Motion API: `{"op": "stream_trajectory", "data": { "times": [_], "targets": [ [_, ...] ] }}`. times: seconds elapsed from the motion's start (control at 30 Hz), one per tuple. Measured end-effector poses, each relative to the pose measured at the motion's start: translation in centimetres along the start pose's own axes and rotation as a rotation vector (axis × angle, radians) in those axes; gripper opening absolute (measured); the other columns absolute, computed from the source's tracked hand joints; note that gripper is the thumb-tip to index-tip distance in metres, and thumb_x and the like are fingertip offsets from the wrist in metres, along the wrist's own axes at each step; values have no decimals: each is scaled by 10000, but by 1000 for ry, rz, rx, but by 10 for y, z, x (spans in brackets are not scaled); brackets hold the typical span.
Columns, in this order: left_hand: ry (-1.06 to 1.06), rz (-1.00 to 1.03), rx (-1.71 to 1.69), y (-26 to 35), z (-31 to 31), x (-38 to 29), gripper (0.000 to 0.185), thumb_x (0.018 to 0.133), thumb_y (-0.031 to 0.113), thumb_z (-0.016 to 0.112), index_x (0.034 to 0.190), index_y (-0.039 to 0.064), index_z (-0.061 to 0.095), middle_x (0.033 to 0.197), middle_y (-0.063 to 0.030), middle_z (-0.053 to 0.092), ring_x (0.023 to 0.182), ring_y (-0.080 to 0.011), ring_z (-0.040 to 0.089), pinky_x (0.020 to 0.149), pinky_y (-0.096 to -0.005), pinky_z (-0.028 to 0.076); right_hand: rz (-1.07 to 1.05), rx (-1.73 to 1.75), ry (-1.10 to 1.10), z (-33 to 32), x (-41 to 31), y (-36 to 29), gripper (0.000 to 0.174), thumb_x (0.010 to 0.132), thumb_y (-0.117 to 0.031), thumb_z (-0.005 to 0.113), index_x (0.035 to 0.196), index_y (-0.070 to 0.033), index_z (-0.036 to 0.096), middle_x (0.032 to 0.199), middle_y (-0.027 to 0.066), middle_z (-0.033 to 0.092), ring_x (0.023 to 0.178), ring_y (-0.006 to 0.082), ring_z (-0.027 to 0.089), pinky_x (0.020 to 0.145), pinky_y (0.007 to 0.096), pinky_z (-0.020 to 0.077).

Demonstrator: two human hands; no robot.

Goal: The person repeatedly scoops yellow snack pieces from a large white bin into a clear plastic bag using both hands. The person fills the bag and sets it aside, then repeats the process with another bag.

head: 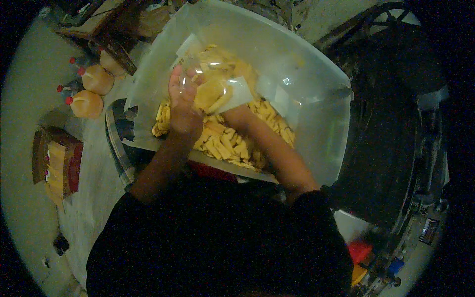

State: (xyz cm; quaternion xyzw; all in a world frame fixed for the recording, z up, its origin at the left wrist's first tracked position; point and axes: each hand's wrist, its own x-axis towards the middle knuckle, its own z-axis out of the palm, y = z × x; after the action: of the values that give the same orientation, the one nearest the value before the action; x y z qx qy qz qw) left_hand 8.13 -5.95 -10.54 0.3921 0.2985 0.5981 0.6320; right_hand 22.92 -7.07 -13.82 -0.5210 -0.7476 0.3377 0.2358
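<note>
A large translucent plastic tub (319, 92) stands before me with a heap of pale yellow snack sticks (222, 144) inside. Over the heap my left hand (183, 89), palm up, supports the side of a clear plastic bag (215, 87) that holds some of the sticks. White paper or a label (239, 92) shows at the bag's right side. My right hand (235, 115) reaches in from the right, just below the bag; its fingers are hidden, so its grip is unclear. More sticks lie behind the bag. Blur softens both hands.
On the left floor stand several jugs with red caps (87, 105) and an opened cardboard box (61, 163). A wooden piece of furniture (111, 33) rises at upper left. A dark treadmill-like belt (378, 130) runs along the right, with a red item (360, 250) at lower right.
</note>
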Motion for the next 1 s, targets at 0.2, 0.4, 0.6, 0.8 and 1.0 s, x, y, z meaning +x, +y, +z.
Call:
{"op": "stream_trajectory", "data": {
  "times": [0.2,0.4,0.6,0.8,1.0],
  "targets": [
    [-187,114,-111,12,17,10,709,771,331,568,1329,82,210,1226,-123,353,1093,-263,407,918,-417,371,113,253,52,7,-17,17,416,811,-208,574,1204,-119,469,1238,85,473,1157,230,421,993,356,318],
    [-226,33,-75,19,47,20,805,732,511,590,1338,140,212,1246,-119,374,1069,-295,445,869,-482,439,341,242,357,-66,-55,30,378,776,-220,607,1096,-48,507,1064,114,578,942,251,569,771,341,475],
    [-218,-139,-330,19,60,17,681,815,388,523,1325,63,211,1231,-126,384,1048,-257,453,888,-409,425,224,1161,511,-197,-119,-41,356,752,-128,596,1088,-55,505,925,90,619,753,220,613,505,281,498],
    [-476,-33,-32,18,52,14,724,805,441,527,1330,67,196,1215,-117,398,1080,-241,434,879,-404,434,135,-422,-146,-190,-95,-103,439,708,-124,650,1128,-86,529,936,117,619,787,265,609,670,361,480],
    [-548,-227,-177,13,48,13,807,774,554,532,1331,75,196,1210,-114,396,1109,-231,411,910,-374,398,-31,-272,-30,-151,-77,-116,425,672,-49,677,1076,-90,553,925,115,601,850,294,574,740,347,456]
  ]
}}
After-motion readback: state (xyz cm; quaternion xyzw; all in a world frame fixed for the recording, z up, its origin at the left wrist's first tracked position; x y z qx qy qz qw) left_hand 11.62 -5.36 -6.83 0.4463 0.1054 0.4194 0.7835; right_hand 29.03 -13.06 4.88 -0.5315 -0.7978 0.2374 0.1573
